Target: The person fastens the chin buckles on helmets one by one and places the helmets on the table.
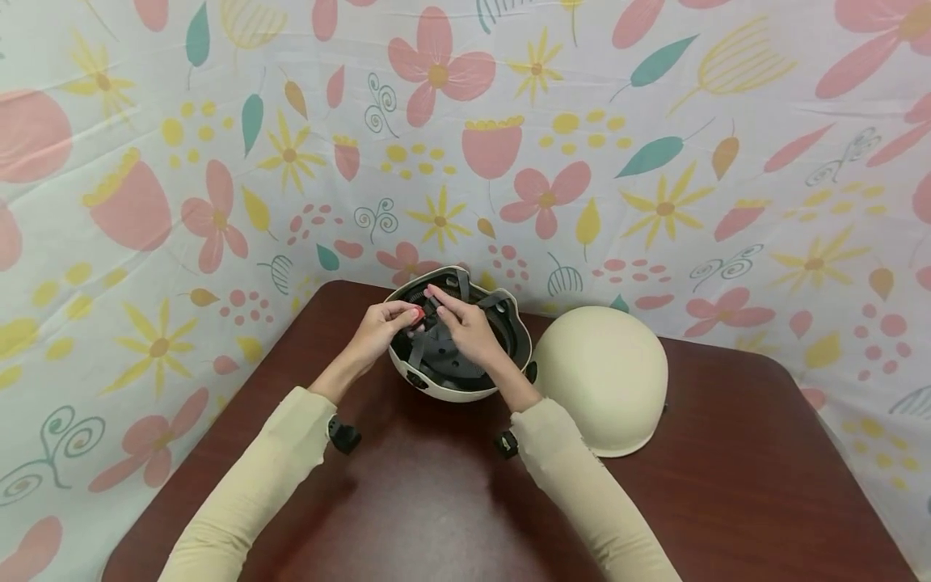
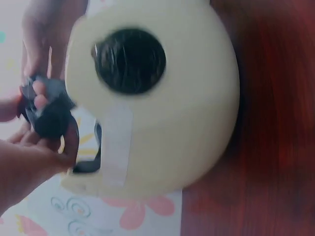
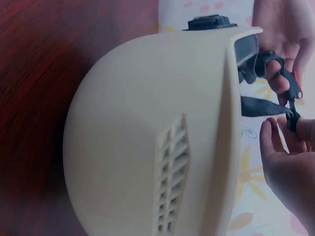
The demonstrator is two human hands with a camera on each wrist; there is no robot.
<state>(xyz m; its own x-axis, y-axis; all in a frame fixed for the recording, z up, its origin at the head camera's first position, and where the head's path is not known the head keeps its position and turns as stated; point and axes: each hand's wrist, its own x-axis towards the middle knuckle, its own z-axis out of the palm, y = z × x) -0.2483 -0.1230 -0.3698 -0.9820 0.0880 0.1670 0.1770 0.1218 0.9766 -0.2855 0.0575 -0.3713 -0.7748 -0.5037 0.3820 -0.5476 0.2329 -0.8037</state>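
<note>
A cream helmet (image 1: 452, 394) lies upturned on the table, its black padded inside facing up. Over its opening, my left hand (image 1: 380, 330) pinches a black chin-strap buckle with a red part (image 1: 418, 314) between thumb and fingers. Close beside it, my right hand (image 1: 471, 333) grips the dark strap end at the buckle. A grey-black strap (image 3: 261, 106) runs from the helmet's rim to the fingers in the right wrist view. Dark strap material (image 2: 51, 115) bunches between both hands in the left wrist view.
A second cream helmet (image 1: 604, 380) sits dome up to the right, close against the first one. Both stand on a dark reddish-brown table (image 1: 422, 501). A flower-printed cloth (image 1: 465, 186) hangs behind the table and along its left side.
</note>
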